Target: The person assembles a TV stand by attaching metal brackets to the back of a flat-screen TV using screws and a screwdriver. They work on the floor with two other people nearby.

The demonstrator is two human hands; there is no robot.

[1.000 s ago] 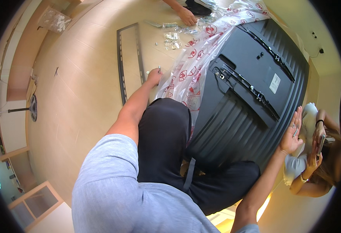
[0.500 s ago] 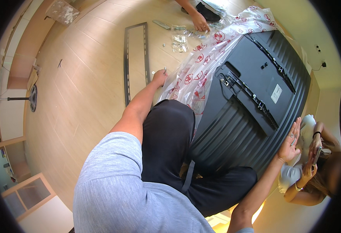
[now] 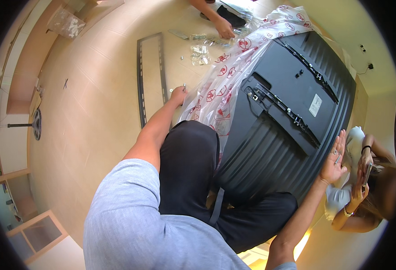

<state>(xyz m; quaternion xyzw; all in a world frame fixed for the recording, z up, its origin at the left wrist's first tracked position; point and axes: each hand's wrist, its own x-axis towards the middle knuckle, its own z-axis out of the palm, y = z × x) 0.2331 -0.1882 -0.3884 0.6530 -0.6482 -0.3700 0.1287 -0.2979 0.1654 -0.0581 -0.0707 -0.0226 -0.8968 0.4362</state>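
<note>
Left hand (image 3: 178, 95): out to the left, just above the floor (image 3: 96, 135); grip closed, fingers curled in on a small silvery bolt (image 3: 184, 86), whose end stands clear of them.

Right hand (image 3: 333, 164): at the right edge of the dark panel; grip wide open, fingers extended together, palm exposed. Small metal pieces (image 3: 336, 158) on the palm and finger bases, one of them ring-shaped; nothing clasped.

Dark panel (image 3: 292, 81): one, large, ribbed, right of centre, beyond the person's bent legs. Two black rails (image 3: 289, 110) fixed across it, roughly parallel, one nearer, one farther; a pale label (image 3: 315, 105) between them.

Clear plastic sheet (image 3: 213, 96): red-printed, crumpled along the panel's left side; the left hand just beside it.

Slotted black frame (image 3: 140, 81): long, narrow, flat on the floor, left of and beyond the left hand.

Clear packets (image 3: 200, 55): several, on the floor at the far side, contents too small to tell.

Co-worker's hand (image 3: 225, 29): far side, reaching down near the packets, beside a black shoe (image 3: 232, 18).

Second person (image 3: 364, 180): far right, both hands on a phone (image 3: 368, 174).

Black round base (image 3: 36, 124): far left, on a dark pole.
</note>
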